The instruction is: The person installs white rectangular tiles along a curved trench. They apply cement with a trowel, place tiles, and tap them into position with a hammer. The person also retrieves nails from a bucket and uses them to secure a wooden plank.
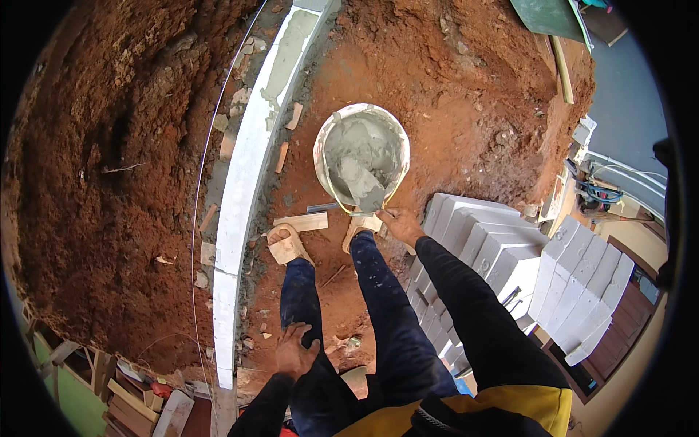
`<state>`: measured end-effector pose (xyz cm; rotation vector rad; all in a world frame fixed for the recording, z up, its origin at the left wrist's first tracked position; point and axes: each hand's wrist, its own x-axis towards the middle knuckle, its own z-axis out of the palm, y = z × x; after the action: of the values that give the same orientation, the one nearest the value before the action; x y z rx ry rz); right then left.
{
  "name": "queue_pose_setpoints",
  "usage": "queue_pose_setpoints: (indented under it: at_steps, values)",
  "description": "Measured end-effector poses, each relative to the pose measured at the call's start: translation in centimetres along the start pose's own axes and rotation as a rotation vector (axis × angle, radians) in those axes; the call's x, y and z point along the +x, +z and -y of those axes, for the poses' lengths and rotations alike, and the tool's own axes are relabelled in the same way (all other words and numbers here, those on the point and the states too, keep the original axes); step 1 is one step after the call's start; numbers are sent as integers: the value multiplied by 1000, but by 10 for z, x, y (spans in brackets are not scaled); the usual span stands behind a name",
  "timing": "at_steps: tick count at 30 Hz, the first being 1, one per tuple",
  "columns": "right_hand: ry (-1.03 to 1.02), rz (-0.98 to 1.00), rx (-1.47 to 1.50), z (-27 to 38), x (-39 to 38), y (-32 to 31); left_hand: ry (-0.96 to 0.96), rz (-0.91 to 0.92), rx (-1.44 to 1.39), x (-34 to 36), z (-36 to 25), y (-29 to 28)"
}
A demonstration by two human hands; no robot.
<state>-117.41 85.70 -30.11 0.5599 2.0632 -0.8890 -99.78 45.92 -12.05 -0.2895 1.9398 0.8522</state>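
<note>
A white bucket [318,154] of wet grey mortar [362,137] stands on the soil in front of my feet. My right hand [403,225] is closed at its near rim, around the handle end of a trowel [370,195]. The mortar-smeared blade lies over the mortar, its tip pointing into the bucket. My fingers hide most of the handle. Lower down, my left hand [296,351] rests on my left leg with its fingers spread, holding nothing. Left of the bucket runs a low row of white blocks [242,171], with grey mortar [290,52] spread along its far top.
A string line [199,175] follows the block row's left side, beside a rough earth bank [109,160]. White blocks [480,233] are stacked close to my right arm. A short wooden board [303,222] and broken brick pieces [282,156] lie near my feet.
</note>
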Motion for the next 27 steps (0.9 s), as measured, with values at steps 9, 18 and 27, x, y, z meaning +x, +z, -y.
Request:
queue_pose_setpoints:
  at_steps: [9,18,27]
  values:
    - [-166,-195,109,74,-24,18,28,7,59,-3,16,-7]
    - [-80,286,894,276,9,76,29,43,78,-10,24,-8]
    - [44,247,1124,275,-40,172,20,64,25,-19,40,-6]
